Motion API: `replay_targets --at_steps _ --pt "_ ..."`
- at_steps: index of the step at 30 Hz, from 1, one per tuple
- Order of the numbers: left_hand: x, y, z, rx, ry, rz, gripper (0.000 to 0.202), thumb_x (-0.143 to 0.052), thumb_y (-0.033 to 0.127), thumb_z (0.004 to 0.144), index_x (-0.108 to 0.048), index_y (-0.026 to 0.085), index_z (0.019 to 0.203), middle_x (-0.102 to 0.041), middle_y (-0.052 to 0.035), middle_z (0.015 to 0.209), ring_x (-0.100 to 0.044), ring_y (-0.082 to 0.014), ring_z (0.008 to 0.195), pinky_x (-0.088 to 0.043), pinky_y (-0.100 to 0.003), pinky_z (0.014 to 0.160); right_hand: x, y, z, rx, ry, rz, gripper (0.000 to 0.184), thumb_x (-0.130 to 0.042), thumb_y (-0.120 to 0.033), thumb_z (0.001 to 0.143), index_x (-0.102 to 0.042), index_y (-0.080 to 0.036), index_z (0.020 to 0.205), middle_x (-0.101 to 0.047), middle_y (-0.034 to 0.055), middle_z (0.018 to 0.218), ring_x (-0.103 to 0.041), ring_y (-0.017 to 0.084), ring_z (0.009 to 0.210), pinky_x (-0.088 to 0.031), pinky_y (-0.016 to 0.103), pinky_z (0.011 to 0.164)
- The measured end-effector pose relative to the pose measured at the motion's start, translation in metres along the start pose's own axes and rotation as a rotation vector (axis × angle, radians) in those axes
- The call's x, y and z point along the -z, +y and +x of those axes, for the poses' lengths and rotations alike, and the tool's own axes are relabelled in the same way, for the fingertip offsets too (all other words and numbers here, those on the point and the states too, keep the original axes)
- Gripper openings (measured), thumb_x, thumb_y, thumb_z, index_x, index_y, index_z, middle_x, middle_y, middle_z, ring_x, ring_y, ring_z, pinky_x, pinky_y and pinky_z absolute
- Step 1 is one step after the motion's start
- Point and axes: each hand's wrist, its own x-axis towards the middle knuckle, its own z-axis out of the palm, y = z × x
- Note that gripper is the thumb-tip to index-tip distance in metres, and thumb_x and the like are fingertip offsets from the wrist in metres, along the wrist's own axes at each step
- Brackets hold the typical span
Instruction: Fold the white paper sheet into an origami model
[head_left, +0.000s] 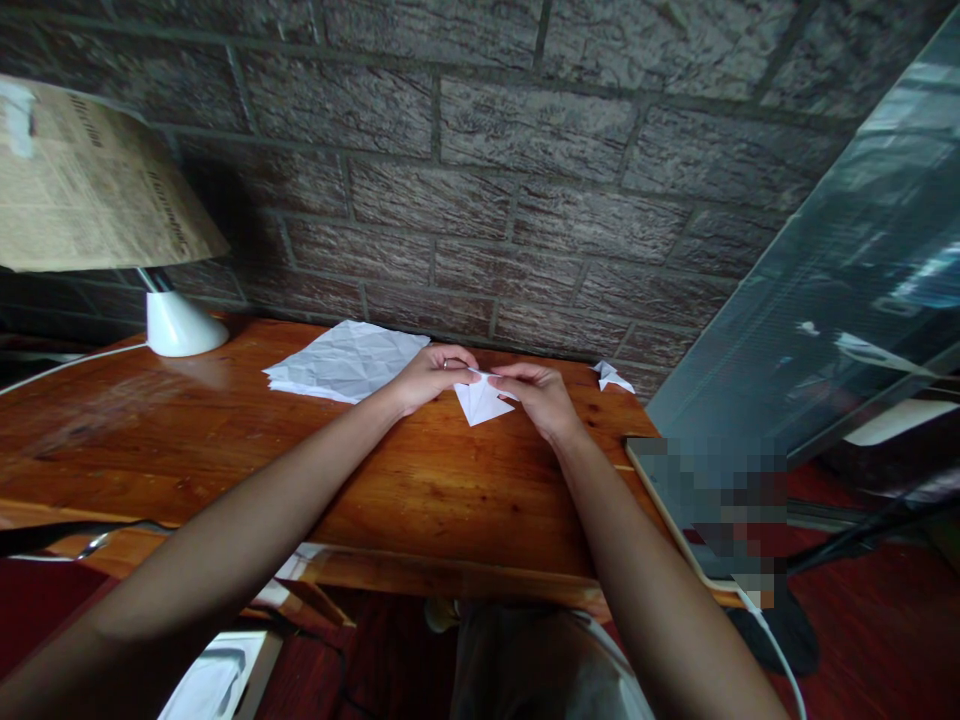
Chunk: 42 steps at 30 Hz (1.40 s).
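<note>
A small piece of folded white paper is held between my two hands, just above the wooden table. Its lower part forms a point toward me, and a smaller flap shows at its right. My left hand, with a ring on one finger, pinches the upper left edge. At the upper right edge, my right hand pinches it between thumb and fingers. My fingertips hide the paper's top. Left of my left hand lies a stack of creased white sheets, partly behind that hand.
On the wooden table, a lamp with a newsprint shade stands at left. A folded paper figure sits at the back right. A tablet-like device with a white cable rests at the right edge. A brick wall rises behind.
</note>
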Motion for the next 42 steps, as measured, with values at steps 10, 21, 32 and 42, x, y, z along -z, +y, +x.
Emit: replay_targets --at_steps 10,21,32,42 --pt "0.003 -0.006 0.002 -0.036 -0.001 0.031 0.027 -0.085 0.035 0.064 -0.073 0.016 0.079 -0.070 -0.0005 0.069 -0.055 -0.0108 0.058 -0.034 -0.024 0.057 0.001 -0.007 -0.002 0.060 -0.045 0.002 0.019 -0.088 -0.034 0.061 -0.080 -0.024 0.075 -0.075 -0.0010 0.078 -0.061 0.012 0.069 -0.049 0.025 0.067" --pt "-0.001 0.001 0.000 -0.104 -0.029 0.092 0.037 -0.086 0.045 0.063 -0.064 0.017 0.070 -0.072 -0.0021 0.072 -0.063 -0.0160 0.067 -0.045 -0.028 0.069 0.002 -0.010 0.000 -0.077 -0.011 0.037 0.040 -0.089 -0.056 0.060 -0.078 -0.021 0.076 -0.072 0.0009 0.081 -0.064 0.014 0.078 -0.055 0.025 0.070" --pt "0.000 0.000 0.000 -0.052 0.030 0.057 0.037 -0.085 0.043 0.067 -0.070 0.019 0.089 -0.074 -0.0015 0.074 -0.058 -0.0139 0.059 -0.034 -0.025 0.057 0.002 -0.009 -0.002 0.027 -0.062 -0.010 0.035 -0.092 -0.038 0.060 -0.083 -0.024 0.090 -0.078 0.0008 0.090 -0.063 0.013 0.076 -0.052 0.027 0.073" --pt "-0.004 0.004 -0.002 -0.058 0.019 -0.001 0.023 -0.085 0.032 0.057 -0.070 0.017 0.067 -0.073 -0.0029 0.073 -0.064 -0.0168 0.069 -0.047 -0.030 0.073 0.006 -0.003 0.001 0.080 0.008 -0.082 0.024 -0.088 -0.037 0.060 -0.083 -0.024 0.079 -0.078 0.0022 0.081 -0.063 0.015 0.067 -0.053 0.033 0.073"
